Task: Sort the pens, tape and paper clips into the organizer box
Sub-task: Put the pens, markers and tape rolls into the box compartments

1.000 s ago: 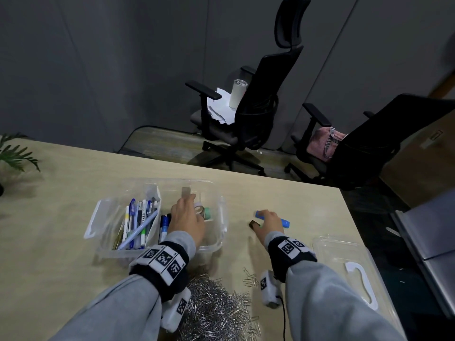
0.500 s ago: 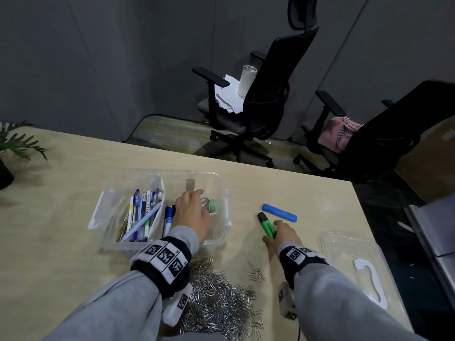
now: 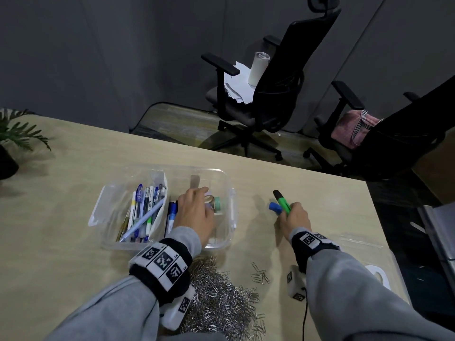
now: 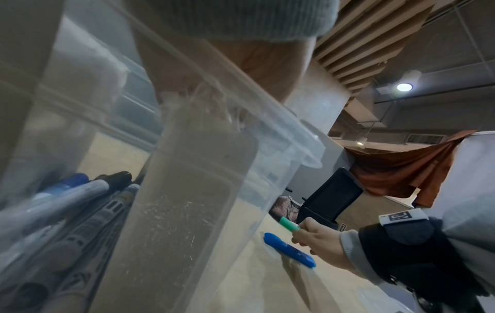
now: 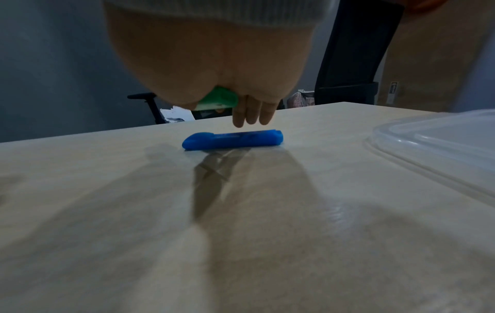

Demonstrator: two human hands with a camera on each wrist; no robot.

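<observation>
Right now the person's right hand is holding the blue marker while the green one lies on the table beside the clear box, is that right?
Not quite: the colours are swapped. The right hand holds the green marker, and the blue marker lies on the table beside the clear box. The right wrist view shows the blue one lying flat under the fingertips.

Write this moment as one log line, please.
right hand: holds green highlighter | blue highlighter: on table | left hand: inside organizer box

Clear glossy plastic organizer box [image 3: 229,193]; matt wood-look table [image 3: 61,242]; shiny metal paper clips [image 3: 221,303].
</observation>
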